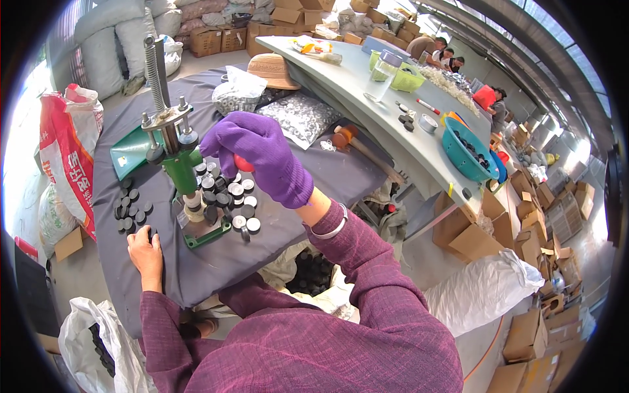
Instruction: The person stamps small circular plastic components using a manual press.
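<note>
A green hand press (pixel 180 171) with a tall spring stands on the dark cloth (pixel 288 232) covering the table. My right hand (pixel 262 154), in a purple knitted glove, is closed around the red ball knob (pixel 244 164) of the press lever. Bare and low at the left of the press, my left hand (pixel 144 254) pinches a small black cap (pixel 152 232), mostly hidden by the fingers. Loose black caps (pixel 133 210) lie just beyond that hand. Right of the press column, several black caps with silvery inserts (pixel 236 190) are heaped, partly behind my glove.
A clear bag of silvery pieces (pixel 301 116), a straw hat (pixel 272 71) and a hammer (pixel 367 154) lie farther back. The pale table (pixel 357 82) carries a turquoise basin (pixel 466 154). Sacks (pixel 98 347) flank my seat; several people (pixel 445 56) sit at the far end.
</note>
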### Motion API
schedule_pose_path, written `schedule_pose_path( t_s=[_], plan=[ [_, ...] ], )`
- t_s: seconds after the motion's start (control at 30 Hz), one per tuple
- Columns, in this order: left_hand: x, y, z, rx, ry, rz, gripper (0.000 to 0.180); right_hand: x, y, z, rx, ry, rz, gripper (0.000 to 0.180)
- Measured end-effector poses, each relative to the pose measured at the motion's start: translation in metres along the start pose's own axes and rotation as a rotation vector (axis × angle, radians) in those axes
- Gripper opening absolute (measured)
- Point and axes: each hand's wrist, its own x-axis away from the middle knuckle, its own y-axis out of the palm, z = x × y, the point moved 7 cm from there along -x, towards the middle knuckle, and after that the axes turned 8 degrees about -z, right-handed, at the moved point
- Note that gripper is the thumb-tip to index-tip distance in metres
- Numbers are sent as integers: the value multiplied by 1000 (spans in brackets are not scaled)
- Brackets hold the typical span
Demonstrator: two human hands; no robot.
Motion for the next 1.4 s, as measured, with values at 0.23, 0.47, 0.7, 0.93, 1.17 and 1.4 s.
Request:
schedule_pose_path(
  t_s=[0.23, 0.47, 0.7, 0.93, 1.17, 1.4],
  plan=[
    [0, -1, 0, 9, -9, -6, 34, 0, 0, -2, -44, -12, 26, 27],
    [-1, 1, -1, 2, 2, 0, 34, -1, -1, 0, 4, -7, -3, 30],
    [0, 0, 0, -1, -2, -1, 34, -2, 0, 0, 0, -7, -11, 30],
    [1, -1, 2, 7, 26, 4, 34, 3, 2, -5, 12, -7, 1, 29],
    [2, -12, 6, -32, 97, 20, 34, 4, 3, -11, 113, -228, -103, 18],
    [-2, -5, 19, 402, 13, 100, 49, 2, -3, -8, 176, -135, 2, 36]
  ],
)
